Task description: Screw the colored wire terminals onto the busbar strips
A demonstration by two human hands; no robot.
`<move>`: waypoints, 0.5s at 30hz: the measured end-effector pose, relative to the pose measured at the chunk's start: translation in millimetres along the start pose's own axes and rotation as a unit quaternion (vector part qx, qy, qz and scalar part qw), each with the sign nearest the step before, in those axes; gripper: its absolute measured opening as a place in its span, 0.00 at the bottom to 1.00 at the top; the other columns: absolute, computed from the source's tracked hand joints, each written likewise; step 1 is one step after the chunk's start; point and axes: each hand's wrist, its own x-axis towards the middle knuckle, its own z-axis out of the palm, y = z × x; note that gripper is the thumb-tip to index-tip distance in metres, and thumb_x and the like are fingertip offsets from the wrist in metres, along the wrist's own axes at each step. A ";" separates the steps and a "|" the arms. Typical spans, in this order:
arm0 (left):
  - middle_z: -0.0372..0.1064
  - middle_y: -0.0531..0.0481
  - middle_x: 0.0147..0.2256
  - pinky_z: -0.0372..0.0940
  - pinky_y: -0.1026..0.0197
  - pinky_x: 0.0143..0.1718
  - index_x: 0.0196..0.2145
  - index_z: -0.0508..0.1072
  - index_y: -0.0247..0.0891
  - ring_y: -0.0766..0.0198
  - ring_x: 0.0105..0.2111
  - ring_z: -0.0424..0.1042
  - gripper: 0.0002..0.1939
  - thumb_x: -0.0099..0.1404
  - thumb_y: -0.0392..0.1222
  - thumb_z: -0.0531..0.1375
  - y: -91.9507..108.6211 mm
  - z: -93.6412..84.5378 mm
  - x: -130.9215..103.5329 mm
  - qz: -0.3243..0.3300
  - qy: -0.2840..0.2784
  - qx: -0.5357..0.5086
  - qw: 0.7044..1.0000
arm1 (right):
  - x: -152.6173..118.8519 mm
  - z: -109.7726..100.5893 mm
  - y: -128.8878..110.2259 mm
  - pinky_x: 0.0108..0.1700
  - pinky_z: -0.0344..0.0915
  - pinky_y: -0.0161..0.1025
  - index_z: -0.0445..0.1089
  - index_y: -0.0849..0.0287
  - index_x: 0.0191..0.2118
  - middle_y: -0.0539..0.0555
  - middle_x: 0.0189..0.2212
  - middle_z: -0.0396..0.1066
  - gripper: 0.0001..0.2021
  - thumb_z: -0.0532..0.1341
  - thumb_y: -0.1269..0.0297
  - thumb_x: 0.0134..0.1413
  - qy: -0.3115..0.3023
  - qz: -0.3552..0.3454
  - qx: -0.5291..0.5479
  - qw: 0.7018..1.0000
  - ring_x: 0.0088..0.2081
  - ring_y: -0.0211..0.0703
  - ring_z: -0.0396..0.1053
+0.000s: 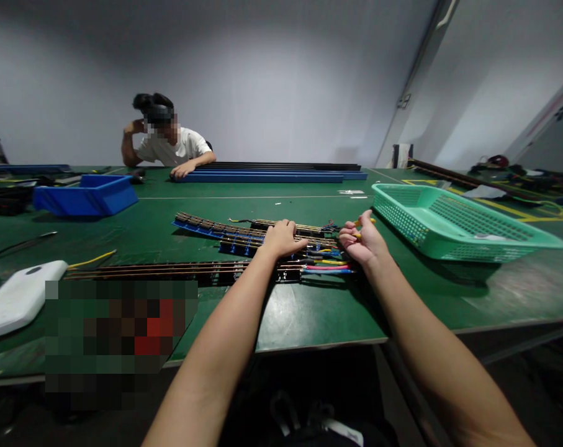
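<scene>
Fingers laid forward close together, thumb held out to the side, the left hand (280, 242) presses down across the blue-edged wired strip (202, 230) on the table (304, 323). At the strip's right end the right hand (365, 247) is turned palm up, its fingers curled around something slim and yellow (358, 236); whether that is a lead or a tool handle, I cannot tell. Loose yellow and blue leads (326, 252) lie between the hands, and the black wired strip (169, 271) runs along the near side, its red and blue leads (330, 268) ending just below the right hand.

The likeliest trouble is mixed-up leads: the ends lie so close together that the right hand could catch one from the black strip. A hard pull there might strain a joint, or swing the whole strip if the left hand's pressure is too light, since it seems to be the main thing steadying it. Pressing too hard could bend the thin rods. The green basket (465, 247) sits near the right wrist, so a wide sweep outward could knock it.
</scene>
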 end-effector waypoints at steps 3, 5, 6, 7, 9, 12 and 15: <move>0.71 0.39 0.49 0.65 0.49 0.51 0.44 0.70 0.38 0.46 0.53 0.69 0.24 0.64 0.61 0.55 0.2 0.0 0.3 -0.004 0.001 -0.001 1.000 | -5.9 3.0 5.9 0.15 0.44 0.24 0.51 0.51 0.34 0.39 0.21 0.52 0.27 0.63 0.35 0.52 0.055 -0.024 -0.018 0.998 0.15 0.28 0.48; 0.71 0.39 0.50 0.65 0.49 0.51 0.46 0.70 0.38 0.47 0.53 0.70 0.23 0.65 0.60 0.55 0.3 0.3 0.3 -0.009 0.002 0.003 1.000 | -12.1 10.3 14.4 0.15 0.47 0.25 0.56 0.49 0.39 0.40 0.24 0.58 0.25 0.66 0.38 0.50 0.076 -0.047 -0.043 0.995 0.16 0.28 0.50; 0.71 0.39 0.51 0.65 0.50 0.52 0.47 0.69 0.38 0.47 0.53 0.70 0.23 0.65 0.59 0.55 0.2 0.5 0.3 -0.011 0.002 0.006 1.000 | -16.4 14.7 18.9 0.15 0.48 0.26 0.58 0.49 0.41 0.41 0.26 0.60 0.24 0.67 0.41 0.49 0.077 -0.058 -0.058 0.994 0.16 0.28 0.52; 0.71 0.39 0.51 0.65 0.50 0.52 0.48 0.69 0.37 0.48 0.53 0.70 0.23 0.65 0.59 0.55 0.2 0.8 0.3 -0.012 0.002 0.008 1.000 | -21.8 19.0 23.1 0.16 0.50 0.27 0.60 0.50 0.42 0.43 0.27 0.63 0.23 0.68 0.43 0.49 0.073 -0.067 -0.072 0.992 0.17 0.28 0.53; 0.72 0.40 0.52 0.65 0.50 0.52 0.48 0.69 0.38 0.48 0.53 0.70 0.23 0.65 0.58 0.55 0.1 1.4 0.1 -0.011 0.004 0.011 1.000 | -37.3 25.9 31.1 0.17 0.52 0.28 0.64 0.51 0.44 0.46 0.31 0.67 0.21 0.69 0.48 0.50 0.056 -0.081 -0.096 0.990 0.20 0.30 0.56; 0.72 0.41 0.51 0.65 0.52 0.52 0.49 0.69 0.39 0.49 0.53 0.70 0.23 0.65 0.59 0.55 0.1 2.0 -0.1 -0.014 0.006 0.014 1.000 | -73.6 28.6 46.1 0.21 0.57 0.31 0.64 0.51 0.49 0.50 0.37 0.71 0.18 0.66 0.57 0.54 0.033 -0.141 -0.148 0.978 0.24 0.33 0.61; 0.72 0.41 0.51 0.65 0.52 0.52 0.48 0.69 0.39 0.49 0.52 0.70 0.23 0.65 0.59 0.55 -0.1 2.5 0.0 -0.013 0.010 0.017 1.000 | -120.3 23.1 66.8 0.30 0.64 0.35 0.63 0.50 0.51 0.54 0.45 0.71 0.15 0.62 0.64 0.59 0.074 -0.262 -0.155 0.950 0.32 0.38 0.66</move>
